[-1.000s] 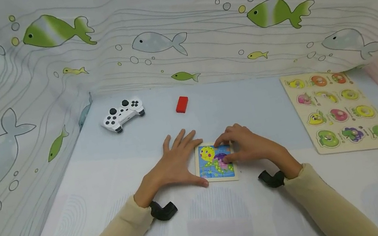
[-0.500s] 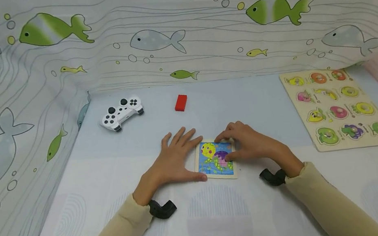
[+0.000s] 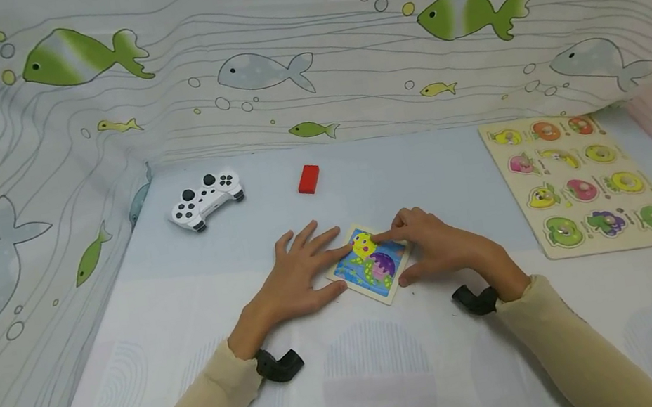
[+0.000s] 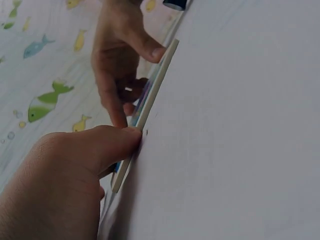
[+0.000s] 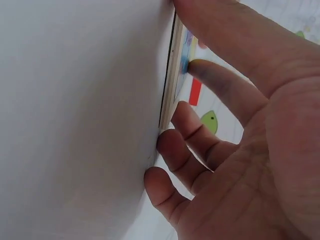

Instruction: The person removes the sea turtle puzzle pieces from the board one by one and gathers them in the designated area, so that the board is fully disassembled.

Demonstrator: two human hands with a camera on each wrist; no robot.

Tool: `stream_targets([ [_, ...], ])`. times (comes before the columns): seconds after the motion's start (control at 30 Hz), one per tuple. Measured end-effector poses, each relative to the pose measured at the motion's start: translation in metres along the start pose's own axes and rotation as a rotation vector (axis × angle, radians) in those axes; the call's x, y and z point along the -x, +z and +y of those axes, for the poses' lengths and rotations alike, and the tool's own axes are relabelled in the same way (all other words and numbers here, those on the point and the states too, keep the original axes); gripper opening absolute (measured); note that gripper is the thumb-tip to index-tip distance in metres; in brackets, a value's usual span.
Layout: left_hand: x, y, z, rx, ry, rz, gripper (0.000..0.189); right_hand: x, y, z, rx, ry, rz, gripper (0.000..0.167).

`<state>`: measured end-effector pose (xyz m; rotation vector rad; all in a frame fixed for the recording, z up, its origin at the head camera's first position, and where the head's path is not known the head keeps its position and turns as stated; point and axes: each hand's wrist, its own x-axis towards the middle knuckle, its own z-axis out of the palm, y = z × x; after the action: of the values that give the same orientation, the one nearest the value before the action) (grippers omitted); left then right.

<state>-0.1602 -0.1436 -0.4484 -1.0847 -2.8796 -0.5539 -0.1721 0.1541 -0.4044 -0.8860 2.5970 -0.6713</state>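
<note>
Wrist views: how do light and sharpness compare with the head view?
Head: bright, fairly even, picture on the puzzle readable; left wrist: dimmer, greyish, dark shadow beside the puzzle; right wrist: broad soft shadow across the table, red block slightly blurred.

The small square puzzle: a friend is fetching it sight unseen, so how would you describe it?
On the pale tabletop, look midway between the left hand and the right hand. The small square puzzle sits there, set cornerwise with a pale border. Unlike the larger fruit board to its right, it shows a single cartoon creature with a yellow head and purple shell.
</note>
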Motion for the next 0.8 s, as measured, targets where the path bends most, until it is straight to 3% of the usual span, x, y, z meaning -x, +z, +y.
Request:
stream_targets([
  [0.27, 0.001, 0.000, 0.001, 0.030, 0.009, -0.006, 0.057, -0.002, 0.001, 0.004, -0.037, -0.026, 0.011, 0.067],
  [0.6, 0.002, 0.000, -0.001, 0.104, 0.073, 0.013, 0.045, -0.002, -0.001, 0.009, -0.141, -0.001, -0.011, 0.049],
  [0.8, 0.001, -0.001, 0.000, 0.116, 0.061, 0.004, 0.046, -0.006, 0.000, 0.014, -0.187, -0.009, 0.035, 0.043],
])
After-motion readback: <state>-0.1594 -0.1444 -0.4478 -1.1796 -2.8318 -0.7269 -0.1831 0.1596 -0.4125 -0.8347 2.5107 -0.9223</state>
